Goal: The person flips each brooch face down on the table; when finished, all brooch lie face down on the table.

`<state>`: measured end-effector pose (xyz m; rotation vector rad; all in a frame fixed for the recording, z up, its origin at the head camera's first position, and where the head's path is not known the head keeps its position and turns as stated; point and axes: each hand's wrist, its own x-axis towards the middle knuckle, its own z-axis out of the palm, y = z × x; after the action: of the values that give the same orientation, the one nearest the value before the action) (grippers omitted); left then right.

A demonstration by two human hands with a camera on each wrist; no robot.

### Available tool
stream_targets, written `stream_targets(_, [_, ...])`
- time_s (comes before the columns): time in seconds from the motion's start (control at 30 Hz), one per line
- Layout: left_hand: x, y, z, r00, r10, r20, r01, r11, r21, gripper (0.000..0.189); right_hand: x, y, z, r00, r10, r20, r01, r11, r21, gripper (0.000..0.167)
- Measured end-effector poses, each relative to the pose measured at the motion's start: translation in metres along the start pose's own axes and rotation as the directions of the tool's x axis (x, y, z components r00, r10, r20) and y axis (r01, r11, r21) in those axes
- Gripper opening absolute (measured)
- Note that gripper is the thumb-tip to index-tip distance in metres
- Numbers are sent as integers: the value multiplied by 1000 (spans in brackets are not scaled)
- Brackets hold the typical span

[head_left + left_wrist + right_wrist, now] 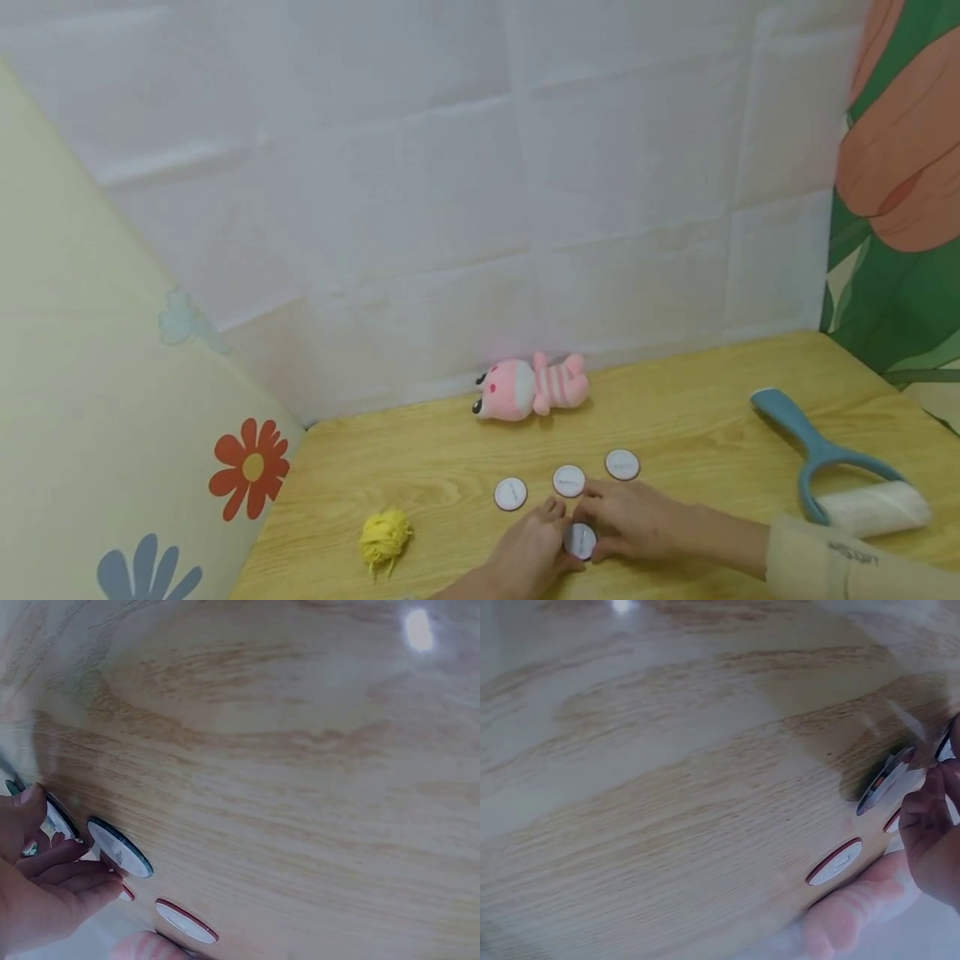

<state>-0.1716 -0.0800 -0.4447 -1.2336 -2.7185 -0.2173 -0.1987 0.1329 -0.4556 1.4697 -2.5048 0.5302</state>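
Both hands meet round one white-backed button badge near the table's front. My left hand pinches its left edge between thumb and fingers. From the other side my right hand grips it with curled fingers and thumb. Three more badges lie farther back: a left one, a middle one and a right one. The left wrist view shows a teal-edged badge beside my left fingers. In the right wrist view another badge is beside my right hand. My hands seem to hide these two from the head view.
A pink striped plush toy lies against the white backdrop. Yellow yarn sits at the left. A blue-handled lint roller lies on the right of the wooden table. Patterned panels stand at both sides.
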Motion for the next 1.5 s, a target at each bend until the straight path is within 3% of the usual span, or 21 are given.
stream_targets(0.2, [0, 0, -3, 1000, 3, -9, -3, 1000, -31, 35, -6, 2, -5, 999, 45, -2, -45, 999, -11, 40])
stream_targets(0.33, [5, 5, -5, 999, -46, 16, 47, 997, -61, 44, -13, 7, -13, 997, 74, -21, -74, 997, -21, 40])
stream_targets(0.43, [12, 12, -5, 996, -72, 42, 73, 997, -14, 52, -18, 11, -20, 997, 73, -39, -74, 997, -20, 39])
stream_targets(0.53, [20, 20, -2, 997, -63, 43, 63, 998, 12, 58, -25, 14, -29, 996, 94, -8, -94, 996, 3, 41])
stream_targets(0.7, [31, 29, 4, 995, -75, 72, 77, 997, -25, 73, -35, 16, -42, 986, 147, 79, -146, 989, -11, 61])
stream_targets(0.83, [35, 32, 8, 995, -74, 63, 75, 997, -16, 72, -44, 18, -49, 975, 189, 115, -188, 982, -22, 77])
stream_targets(0.97, [37, 34, 11, 996, -73, 53, 73, 997, -8, 66, -52, 22, -52, 965, 224, 139, -226, 974, 1, 82])
stream_targets(1.23, [42, 37, 16, 993, -81, 84, 81, 997, 8, 59, -60, 23, -48, 945, 264, 192, -271, 963, 10, 67])
stream_targets(1.5, [52, 46, 21, 1000, 12, -12, -11, 999, 46, 42, -63, 23, -44, 959, 240, 152, -247, 968, 29, 49])
